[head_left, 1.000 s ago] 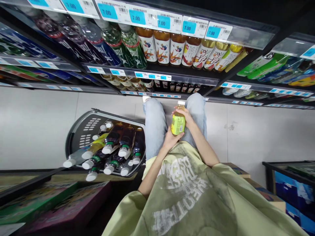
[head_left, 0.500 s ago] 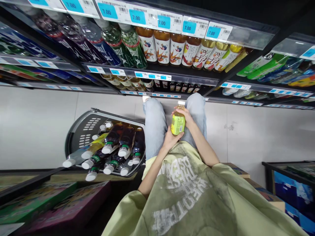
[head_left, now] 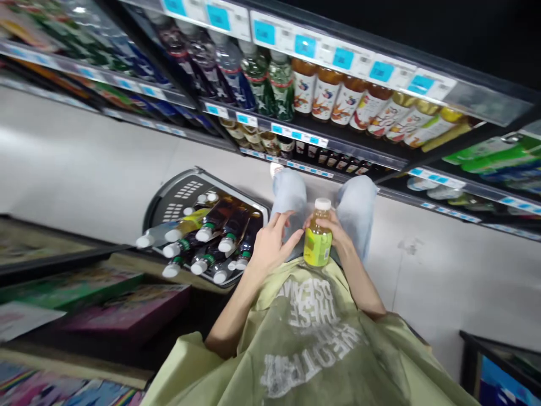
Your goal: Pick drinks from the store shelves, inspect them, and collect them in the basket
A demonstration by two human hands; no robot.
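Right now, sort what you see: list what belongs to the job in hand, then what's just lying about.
Job in hand:
- clear bottle with yellow-green label and white cap, in the right hand
- left hand, open beside it
- probably the dark grey slotted basket holding bottles

Just about:
- shelved amber bottles with white labels
- flat pink box
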